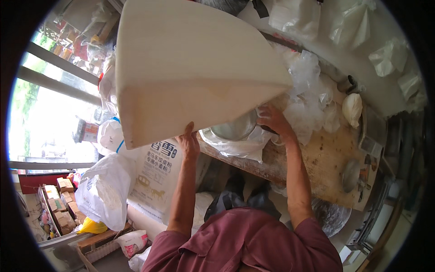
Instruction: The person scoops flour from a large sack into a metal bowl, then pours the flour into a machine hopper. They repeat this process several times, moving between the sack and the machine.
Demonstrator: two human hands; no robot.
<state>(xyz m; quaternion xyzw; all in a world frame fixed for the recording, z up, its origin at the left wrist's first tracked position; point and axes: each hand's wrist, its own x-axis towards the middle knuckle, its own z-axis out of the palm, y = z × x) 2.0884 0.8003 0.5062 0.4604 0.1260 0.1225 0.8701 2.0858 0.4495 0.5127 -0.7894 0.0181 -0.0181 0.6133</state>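
A large cream-coloured box-like lid or container point(200, 57), its exact kind unclear, is tilted up in front of me. My left hand point(189, 144) grips its lower edge, thumb on the near face and fingers hidden behind. Below its right part, a round metal bowl or pan point(234, 127) rests on a white plastic bag point(238, 148) at the edge of a wooden table. My right hand point(272, 119) is at the right rim of the bowl, fingers bent; whether it grips anything cannot be told.
The floury wooden worktable point(316, 163) extends right, with crumpled clear plastic point(306, 98) and a round metal lid point(350, 175). A printed flour sack point(154, 180) and an open white bag point(105, 193) stand at left. Below them is a crate point(98, 243). Windows line the far left.
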